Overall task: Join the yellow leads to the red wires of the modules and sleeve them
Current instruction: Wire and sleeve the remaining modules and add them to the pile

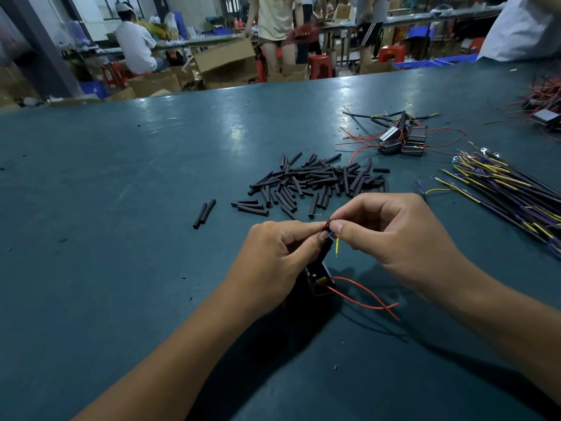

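A: From the head camera, what are the hands doing?

B: Both meet over the teal tabletop (127, 183). The left hand (273, 262) has its fingers curled, its grip pinching the red wire (327, 223) at the tip, and a black module (318, 279) sits under its palm side. The right hand (391, 238) pinches the same spot from the other side, its grip closed on the wire ends, with a short yellow lead (337, 247) hanging down just below its thumb.

A: Is the joint made?

B: Too small to tell; bare strands show between the fingertips.

A: And the module's other wires?

B: Two red wires (367, 299) trail from it to the right across the tabletop.

A: Where are the supplies?

B: A heap of black sleeves (318, 180) lies just beyond the hands, two more sleeves (205, 213) apart to its left. A cluster of modules (400, 142) with red wires lies farther back right, and a bundle of yellow-tipped leads (501, 183) at the right edge.
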The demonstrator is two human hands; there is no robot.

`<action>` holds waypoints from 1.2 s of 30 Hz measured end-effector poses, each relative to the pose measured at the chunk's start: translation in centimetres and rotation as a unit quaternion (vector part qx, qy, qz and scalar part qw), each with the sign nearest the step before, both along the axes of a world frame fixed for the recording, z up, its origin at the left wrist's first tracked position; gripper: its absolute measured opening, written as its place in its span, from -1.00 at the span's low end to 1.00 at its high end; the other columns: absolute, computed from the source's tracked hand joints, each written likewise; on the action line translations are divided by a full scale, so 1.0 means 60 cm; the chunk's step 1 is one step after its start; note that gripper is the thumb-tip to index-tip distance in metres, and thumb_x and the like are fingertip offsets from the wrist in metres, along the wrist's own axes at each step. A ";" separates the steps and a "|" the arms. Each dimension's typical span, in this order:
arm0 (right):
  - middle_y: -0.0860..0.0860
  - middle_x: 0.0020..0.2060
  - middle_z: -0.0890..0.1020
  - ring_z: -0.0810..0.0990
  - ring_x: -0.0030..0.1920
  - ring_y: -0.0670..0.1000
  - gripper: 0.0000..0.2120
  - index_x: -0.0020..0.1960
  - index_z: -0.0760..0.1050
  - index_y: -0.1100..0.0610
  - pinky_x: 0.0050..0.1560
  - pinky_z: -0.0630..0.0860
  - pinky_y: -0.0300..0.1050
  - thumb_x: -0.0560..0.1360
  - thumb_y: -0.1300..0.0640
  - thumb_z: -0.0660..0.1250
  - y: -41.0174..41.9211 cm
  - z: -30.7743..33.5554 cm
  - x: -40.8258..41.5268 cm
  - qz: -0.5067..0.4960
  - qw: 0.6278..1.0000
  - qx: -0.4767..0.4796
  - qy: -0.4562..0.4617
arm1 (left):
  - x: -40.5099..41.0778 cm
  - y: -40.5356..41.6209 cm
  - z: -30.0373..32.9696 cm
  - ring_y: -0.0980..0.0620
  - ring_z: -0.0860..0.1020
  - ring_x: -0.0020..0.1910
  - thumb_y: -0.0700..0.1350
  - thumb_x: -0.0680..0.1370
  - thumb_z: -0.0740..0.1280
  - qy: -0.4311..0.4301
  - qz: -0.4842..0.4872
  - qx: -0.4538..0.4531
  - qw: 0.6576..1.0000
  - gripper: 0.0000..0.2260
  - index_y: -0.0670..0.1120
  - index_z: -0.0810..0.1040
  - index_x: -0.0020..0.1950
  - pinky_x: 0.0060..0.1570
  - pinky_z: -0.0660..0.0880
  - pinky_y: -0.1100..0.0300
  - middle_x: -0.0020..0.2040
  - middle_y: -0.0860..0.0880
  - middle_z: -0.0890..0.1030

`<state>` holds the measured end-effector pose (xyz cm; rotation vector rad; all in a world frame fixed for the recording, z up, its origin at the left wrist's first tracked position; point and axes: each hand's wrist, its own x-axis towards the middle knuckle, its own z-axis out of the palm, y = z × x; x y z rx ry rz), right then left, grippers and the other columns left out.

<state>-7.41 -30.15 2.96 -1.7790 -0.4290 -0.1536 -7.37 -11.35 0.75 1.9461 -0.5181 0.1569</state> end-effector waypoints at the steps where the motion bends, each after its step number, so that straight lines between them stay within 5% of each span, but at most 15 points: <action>1: 0.01 -0.39 0.65 0.51 -0.37 -0.09 -0.93 -0.18 0.67 0.10 -0.33 0.43 -0.23 0.47 0.23 0.47 0.000 0.000 0.000 -0.001 1.000 -0.004 -0.004 | 0.000 0.000 -0.001 -0.17 0.66 -0.13 -0.01 0.57 0.34 0.000 0.001 0.003 1.000 -0.82 0.16 0.68 0.11 -0.09 0.60 -0.22 -0.16 -0.05 0.71; 9: -0.01 -0.36 0.67 0.56 -0.36 -0.11 -0.90 -0.19 0.64 0.10 -0.32 0.47 -0.27 0.48 0.25 0.47 0.004 -0.003 0.001 0.004 0.999 -0.027 -0.031 | -0.002 -0.003 -0.001 -0.11 0.64 -0.14 -0.13 0.62 0.35 -0.012 0.004 0.027 1.000 -0.83 -0.04 0.72 0.11 -0.11 0.58 -0.16 -0.17 -0.07 0.68; 15: -0.15 -0.44 0.56 0.46 -0.42 -0.20 -0.84 -0.22 0.57 0.07 -0.36 0.37 -0.36 0.48 0.26 0.44 0.006 -0.006 -0.002 -0.001 0.995 -0.074 -0.071 | -0.010 -0.004 0.005 0.02 0.61 -0.18 -0.07 0.61 0.32 -0.026 -0.009 0.051 0.998 -0.79 -0.05 0.72 0.12 -0.18 0.54 0.04 -0.19 0.01 0.67; 21: -0.20 -0.47 0.50 0.39 -0.46 -0.19 -0.78 -0.24 0.51 0.05 -0.39 0.31 -0.41 0.49 0.30 0.42 0.008 -0.008 0.000 -0.008 0.992 -0.095 -0.081 | -0.012 0.001 0.018 0.05 0.66 -0.09 -0.06 0.56 0.34 -0.012 0.026 0.015 0.999 -0.76 0.01 0.67 0.20 -0.02 0.60 -0.01 -0.07 0.06 0.70; 26: -0.05 -0.43 0.52 0.40 -0.43 -0.17 -0.87 -0.23 0.51 0.02 -0.39 0.34 -0.35 0.48 0.15 0.40 0.010 -0.006 -0.003 -0.004 0.989 -0.105 -0.103 | -0.012 0.011 0.040 0.09 0.57 -0.09 -0.09 0.56 0.37 -0.181 0.073 0.085 0.977 -0.87 -0.03 0.66 0.07 -0.09 0.41 0.38 -0.07 0.12 0.61; 30: -0.05 -0.38 0.56 0.44 -0.43 -0.09 -0.92 -0.21 0.53 0.01 -0.40 0.36 -0.31 0.45 0.13 0.38 0.012 -0.002 -0.007 -0.004 0.983 -0.126 -0.133 | -0.013 0.010 0.045 0.07 0.51 -0.17 -0.09 0.55 0.41 -0.239 0.067 0.142 0.958 -0.92 -0.08 0.64 -0.09 -0.12 0.44 0.18 -0.17 0.07 0.56; 33: -0.09 -0.37 0.59 0.48 -0.41 -0.04 -0.93 -0.20 0.56 0.00 -0.39 0.43 -0.14 0.44 0.14 0.39 0.015 0.000 -0.011 -0.005 0.978 -0.138 -0.155 | -0.017 0.012 0.051 0.04 0.47 -0.21 -0.09 0.56 0.38 -0.225 0.057 0.159 0.960 -0.89 -0.08 0.59 -0.14 -0.18 0.42 0.13 -0.22 0.08 0.51; 36: -0.12 -0.39 0.58 0.51 -0.40 -0.08 -0.94 -0.20 0.58 0.06 -0.37 0.45 -0.17 0.44 0.17 0.41 0.015 0.000 -0.014 -0.003 0.976 -0.139 -0.166 | -0.022 0.011 0.055 0.13 0.44 -0.33 -0.07 0.59 0.33 -0.126 0.034 0.135 0.982 -0.83 -0.07 0.57 -0.18 -0.31 0.35 0.24 -0.33 0.12 0.48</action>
